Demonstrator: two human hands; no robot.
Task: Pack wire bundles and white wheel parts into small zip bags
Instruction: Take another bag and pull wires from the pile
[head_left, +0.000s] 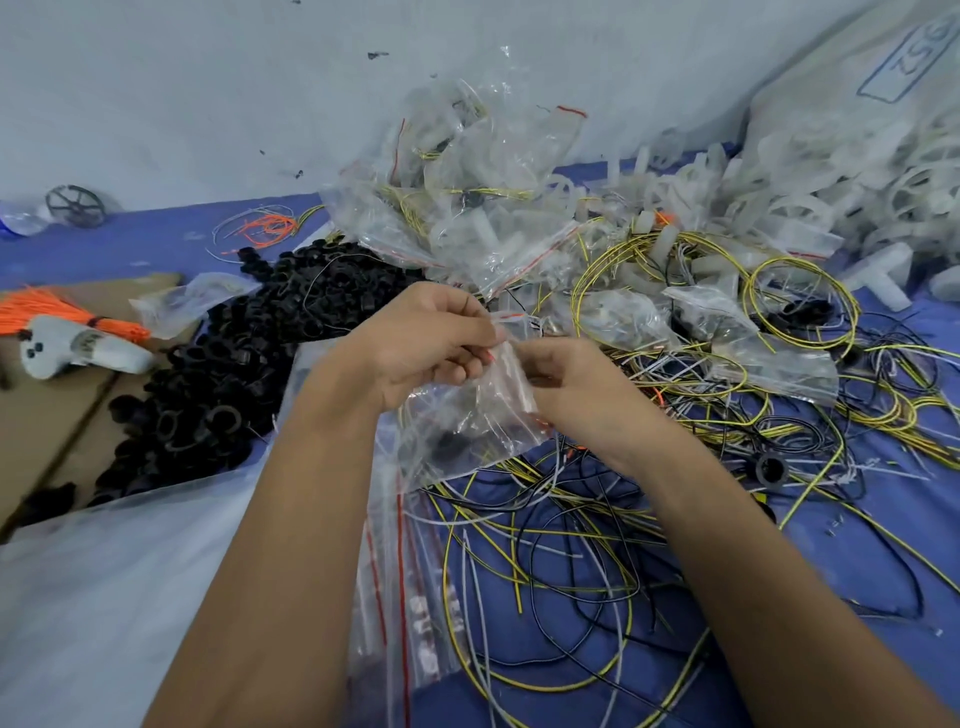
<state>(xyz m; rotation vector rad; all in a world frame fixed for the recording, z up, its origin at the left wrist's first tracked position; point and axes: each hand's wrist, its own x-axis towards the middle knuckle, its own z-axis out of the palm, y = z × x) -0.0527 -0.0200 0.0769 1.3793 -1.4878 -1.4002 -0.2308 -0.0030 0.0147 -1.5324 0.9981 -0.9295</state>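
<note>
Your left hand (431, 338) and right hand (582, 395) pinch one zip bag (467, 415); filled bags (467, 208) heap toward the far edge, loose wires (571, 519) remain.

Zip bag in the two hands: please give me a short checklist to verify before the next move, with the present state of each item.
1. Left hand pinches the zip bag at its top edge: ok.
2. Right hand has a grip on the same edge: ok.
3. Bag mouth sealed: cannot tell.
4. Wire bundle inside the bag: cannot tell; something dark shows through.
5. White wheel part inside: cannot tell.
6. Spare empty bags lie below the hands: ok.
</note>
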